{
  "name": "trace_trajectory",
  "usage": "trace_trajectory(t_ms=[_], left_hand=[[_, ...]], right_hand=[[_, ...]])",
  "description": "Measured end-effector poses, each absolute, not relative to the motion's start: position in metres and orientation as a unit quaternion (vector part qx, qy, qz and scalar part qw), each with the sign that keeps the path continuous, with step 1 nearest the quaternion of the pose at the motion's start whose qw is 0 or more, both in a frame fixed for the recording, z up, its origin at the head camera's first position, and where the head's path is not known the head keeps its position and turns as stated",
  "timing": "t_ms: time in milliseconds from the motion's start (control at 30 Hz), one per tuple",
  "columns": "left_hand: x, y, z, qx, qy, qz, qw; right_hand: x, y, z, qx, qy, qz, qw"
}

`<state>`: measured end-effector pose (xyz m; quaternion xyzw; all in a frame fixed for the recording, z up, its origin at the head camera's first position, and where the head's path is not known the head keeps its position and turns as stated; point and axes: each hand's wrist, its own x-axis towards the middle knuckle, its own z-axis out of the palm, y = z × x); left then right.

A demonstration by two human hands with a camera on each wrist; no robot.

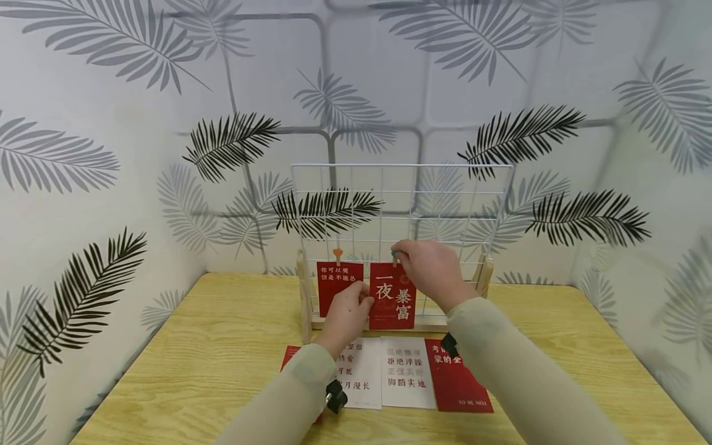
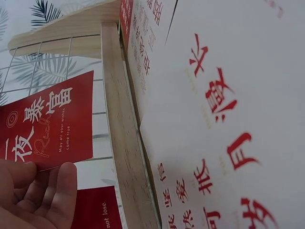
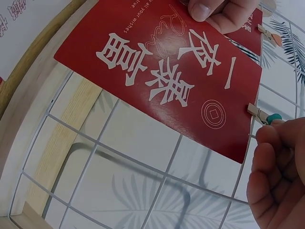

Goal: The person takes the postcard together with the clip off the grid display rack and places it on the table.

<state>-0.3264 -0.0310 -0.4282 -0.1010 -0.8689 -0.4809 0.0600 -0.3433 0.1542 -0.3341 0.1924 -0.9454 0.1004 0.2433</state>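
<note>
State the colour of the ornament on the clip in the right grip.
The ornament is teal green; the right wrist view shows it best.

We find the head view bright and evenly lit, the pale wall [image 1: 367,68] beyond both hands softly washed. The wrist views look dimmer and greyer — shade gathers between the left fingers [image 2: 64,188]. Between these and the right fingers [image 3: 264,160], a faint sheen crosses the red card [image 3: 162,83]; beside them, lens distortion bows the wire grid [image 3: 166,176].
</note>
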Motion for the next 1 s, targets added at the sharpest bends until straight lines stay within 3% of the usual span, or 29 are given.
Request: trace_trajectory(t_ms=[1000], left_hand=[[-0.3233,-0.0334,-0.4239,-0.103,-0.878,-0.466,0.041]], right_hand=[[-0.3385,0.1533,-0.3326,0.184,-0.944,0.124,0.246]])
